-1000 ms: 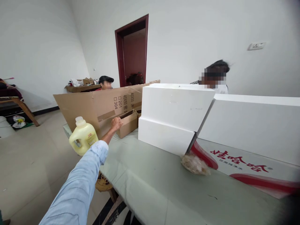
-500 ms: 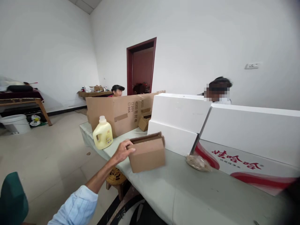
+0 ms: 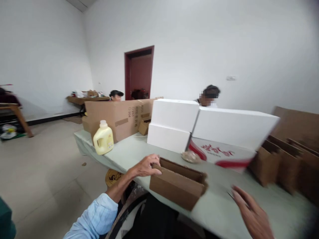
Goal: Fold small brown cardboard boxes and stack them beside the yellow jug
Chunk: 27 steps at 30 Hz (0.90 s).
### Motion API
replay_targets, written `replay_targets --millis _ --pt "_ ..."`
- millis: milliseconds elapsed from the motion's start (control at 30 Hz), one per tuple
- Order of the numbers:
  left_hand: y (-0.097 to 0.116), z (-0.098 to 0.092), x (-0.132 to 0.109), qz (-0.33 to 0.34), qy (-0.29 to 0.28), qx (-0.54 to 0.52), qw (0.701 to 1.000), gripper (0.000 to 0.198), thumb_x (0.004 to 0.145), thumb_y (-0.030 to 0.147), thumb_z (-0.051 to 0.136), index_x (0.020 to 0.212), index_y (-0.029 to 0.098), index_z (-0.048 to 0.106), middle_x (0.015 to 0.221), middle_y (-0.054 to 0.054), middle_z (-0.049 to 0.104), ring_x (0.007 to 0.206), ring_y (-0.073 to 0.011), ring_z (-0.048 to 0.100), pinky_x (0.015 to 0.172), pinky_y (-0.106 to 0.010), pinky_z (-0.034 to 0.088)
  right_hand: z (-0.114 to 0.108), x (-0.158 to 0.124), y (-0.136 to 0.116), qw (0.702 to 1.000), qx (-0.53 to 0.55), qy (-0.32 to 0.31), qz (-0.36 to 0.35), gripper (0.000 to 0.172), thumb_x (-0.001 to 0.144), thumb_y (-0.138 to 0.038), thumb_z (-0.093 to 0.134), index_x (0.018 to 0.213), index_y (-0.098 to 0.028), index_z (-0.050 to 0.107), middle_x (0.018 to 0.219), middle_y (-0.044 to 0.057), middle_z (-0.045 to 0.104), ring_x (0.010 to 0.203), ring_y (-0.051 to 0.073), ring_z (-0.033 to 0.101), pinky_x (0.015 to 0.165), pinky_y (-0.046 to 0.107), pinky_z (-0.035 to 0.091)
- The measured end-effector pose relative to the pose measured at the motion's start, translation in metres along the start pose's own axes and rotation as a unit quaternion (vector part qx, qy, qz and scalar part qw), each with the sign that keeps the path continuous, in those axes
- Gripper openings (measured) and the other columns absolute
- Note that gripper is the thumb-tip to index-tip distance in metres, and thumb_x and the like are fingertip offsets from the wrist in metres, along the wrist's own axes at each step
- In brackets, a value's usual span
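Observation:
My left hand [image 3: 148, 166] grips the left end of an open-topped brown cardboard box [image 3: 174, 186], thumb outside and fingers over the rim. The box sits at the near edge of the green-covered table [image 3: 214, 212], its open side up. To the right, my right hand [image 3: 253, 210] is low over the tabletop with its fingers close together. A thin metallic tool [image 3: 230, 196] shows at these fingertips; its kind is too blurred to make out. A clear plastic bag [image 3: 191, 157] of small pale things lies beyond the box.
White boxes [image 3: 171, 126] and a red-and-white printed carton [image 3: 216, 154] stand along the table. Several open cardboard boxes [image 3: 267, 159] are at right. A yellow jug [image 3: 103, 139] stands before a large carton [image 3: 122, 116]. Two people [image 3: 210, 96] are behind. A stool [image 3: 113, 177] is below.
The view has turned right. My left hand has brought the box closer and turned it so its open top shows. My right hand has come into view at the thin tool.

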<state>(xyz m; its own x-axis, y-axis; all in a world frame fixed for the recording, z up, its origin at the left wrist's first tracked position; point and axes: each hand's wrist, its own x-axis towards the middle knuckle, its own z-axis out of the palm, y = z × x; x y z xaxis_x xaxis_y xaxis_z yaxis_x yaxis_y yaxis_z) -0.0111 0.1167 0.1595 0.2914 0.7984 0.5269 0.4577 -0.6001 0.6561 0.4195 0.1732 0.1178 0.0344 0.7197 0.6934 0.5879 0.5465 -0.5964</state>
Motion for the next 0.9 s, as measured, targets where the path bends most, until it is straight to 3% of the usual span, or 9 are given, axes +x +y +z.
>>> replay_targets --millis 67,133,233,300,433,567,767,900 --pt "0.0 0.0 -0.005 -0.004 -0.003 -0.019 1.0 0.022 0.095 0.038 0.069 0.084 0.019 0.072 0.098 -0.006 0.068 0.099 -0.0215 0.063 0.093 -0.034 0.05 0.009 -0.01 -0.017 0.999 0.033 -0.035 -0.005 0.048 0.096 -0.071 0.057 0.117 -0.031 0.073 0.113 0.015 0.076 0.099 0.034 0.076 0.075 0.048 0.063" --pt "0.0 -0.002 -0.009 -0.01 -0.01 -0.034 0.999 0.032 0.103 0.041 0.057 0.083 0.019 0.071 0.098 -0.007 0.068 0.097 -0.0209 0.062 0.093 -0.035 0.051 0.018 -0.016 -0.038 0.996 0.049 -0.057 -0.056 0.047 0.101 -0.063 0.058 0.133 -0.03 0.066 0.129 0.013 0.071 0.11 0.031 0.074 0.084 0.046 0.065" --pt "0.001 -0.003 -0.016 -0.025 -0.019 -0.032 0.999 0.03 0.097 0.044 0.066 0.081 0.019 0.07 0.11 -0.009 0.069 0.1 -0.0216 0.064 0.089 -0.034 0.053 0.025 -0.022 -0.068 0.985 0.004 -0.072 -0.154 0.048 0.104 -0.054 0.063 0.145 -0.03 0.058 0.142 0.014 0.063 0.126 0.032 0.066 0.099 0.05 0.061" --pt "0.005 -0.003 -0.024 -0.033 -0.021 -0.013 0.999 0.026 0.093 0.042 0.072 0.082 0.019 0.071 0.127 -0.011 0.068 0.115 -0.0255 0.065 0.097 -0.037 0.054 0.025 -0.025 -0.083 0.972 -0.042 -0.079 -0.219 0.05 0.103 -0.051 0.066 0.147 -0.029 0.057 0.144 0.015 0.061 0.131 0.034 0.062 0.106 0.055 0.057" --pt "0.015 -0.002 -0.043 -0.038 -0.034 0.028 0.998 0.021 0.094 0.04 0.072 0.086 0.021 0.079 0.163 -0.01 0.05 0.153 -0.0346 0.045 0.124 -0.051 0.041 0.02 -0.037 -0.1 0.937 -0.115 -0.1 -0.314 0.034 0.103 -0.041 0.069 0.133 -0.025 0.065 0.144 0.018 0.061 0.127 0.036 0.063 0.1 0.055 0.058" --pt "0.022 -0.003 -0.063 -0.045 -0.04 0.06 0.996 0.021 0.094 0.041 0.073 0.095 0.023 0.083 0.175 -0.008 0.035 0.161 -0.0377 0.034 0.131 -0.056 0.033 0.017 -0.056 -0.107 0.915 -0.171 -0.098 -0.353 0.006 0.105 -0.025 0.065 0.105 -0.022 0.07 0.133 0.016 0.067 0.12 0.033 0.066 0.096 0.05 0.059" --pt "0.025 -0.009 -0.079 -0.065 -0.052 0.091 0.992 0.033 0.102 0.045 0.059 0.097 0.021 0.081 0.178 -0.009 0.031 0.163 -0.0365 0.032 0.133 -0.056 0.029 0.018 -0.086 -0.111 0.904 -0.191 -0.065 -0.376 0.009 0.102 -0.015 0.067 0.096 -0.022 0.068 0.125 0.013 0.073 0.128 0.034 0.065 0.1 0.051 0.056" --pt "0.028 -0.012 -0.083 -0.07 -0.063 0.105 0.99 0.033 0.096 0.047 0.069 0.115 0.021 0.077 0.178 -0.011 0.029 0.163 -0.037 0.031 0.132 -0.054 0.033 0.019 -0.098 -0.109 0.905 -0.186 -0.056 -0.379 0.014 0.099 -0.009 0.067 0.099 -0.023 0.069 0.124 0.012 0.075 0.133 0.034 0.063 0.104 0.053 0.055"
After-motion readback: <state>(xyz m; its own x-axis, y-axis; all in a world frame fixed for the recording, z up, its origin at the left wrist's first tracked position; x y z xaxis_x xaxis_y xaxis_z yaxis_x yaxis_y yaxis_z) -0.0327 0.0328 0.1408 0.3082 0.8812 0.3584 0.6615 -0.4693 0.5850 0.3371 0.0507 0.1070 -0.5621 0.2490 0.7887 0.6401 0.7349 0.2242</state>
